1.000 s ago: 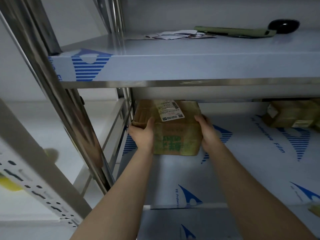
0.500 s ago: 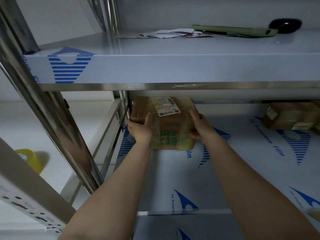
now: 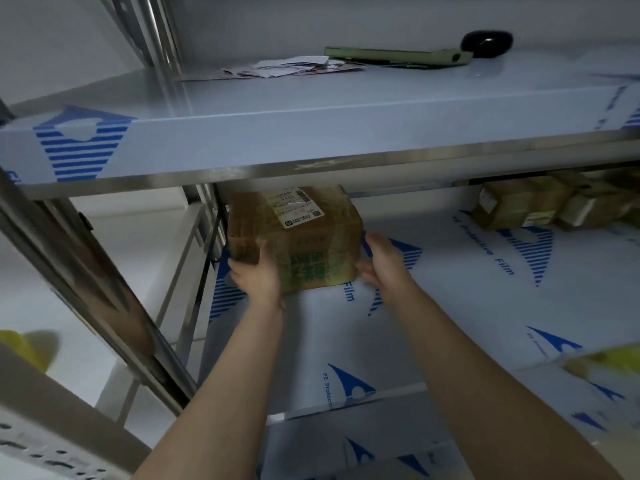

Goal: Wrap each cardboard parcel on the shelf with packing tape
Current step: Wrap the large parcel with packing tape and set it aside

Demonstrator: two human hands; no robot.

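Two bare forearms rise from the bottom edge toward frame centre. Left hand [image 3: 258, 275] grips the near left corner of the brown cardboard parcel [image 3: 294, 237], thumb up its front face. Right hand [image 3: 381, 263] cups the lower right edge, fingers mostly hidden. Parcel is boxy, glossy with clear tape, white shipping label [image 3: 298, 206] on top, green print in front; long axis runs left-right, at the left of the film-covered steel lower shelf [image 3: 450, 323]. More taped parcels [image 3: 540, 206] upper right. Upper shelf [image 3: 311, 133]: scattered papers [image 3: 291, 66], green flat tool [image 3: 398, 57].

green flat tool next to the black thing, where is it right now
In the head view the green flat tool lies on the upper shelf, toward the back right, between the scattered papers and the black rounded object.
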